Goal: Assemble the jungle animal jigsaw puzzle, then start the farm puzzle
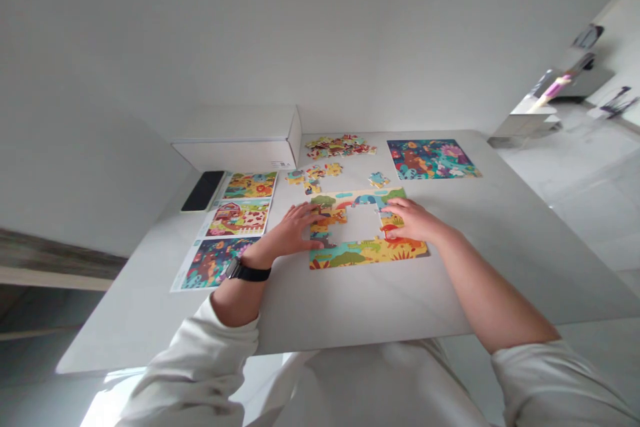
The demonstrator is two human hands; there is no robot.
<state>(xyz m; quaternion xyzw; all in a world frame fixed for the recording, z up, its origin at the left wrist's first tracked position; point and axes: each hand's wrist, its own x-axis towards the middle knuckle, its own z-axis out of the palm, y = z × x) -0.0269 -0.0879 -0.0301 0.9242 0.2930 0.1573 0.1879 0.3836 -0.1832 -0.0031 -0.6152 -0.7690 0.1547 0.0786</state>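
A partly assembled animal puzzle (360,258) lies on the table in front of me, its outer ring joined around an open middle. My left hand (295,230) rests on its left edge, fingers spread. On its right edge lies my right hand (413,221), also with fingers apart. Neither hand holds a piece. Just behind the puzzle are a loose blue piece (379,179) and several loose pieces (313,185) at the left. Farther back sits a pile of red and yellow pieces (340,146).
At the back right is a completed dark blue puzzle (433,159). A sheet with three pictures (237,219) lies at the left, beside a black phone (203,191). A white box (235,140) stands against the wall on the grey table (360,313).
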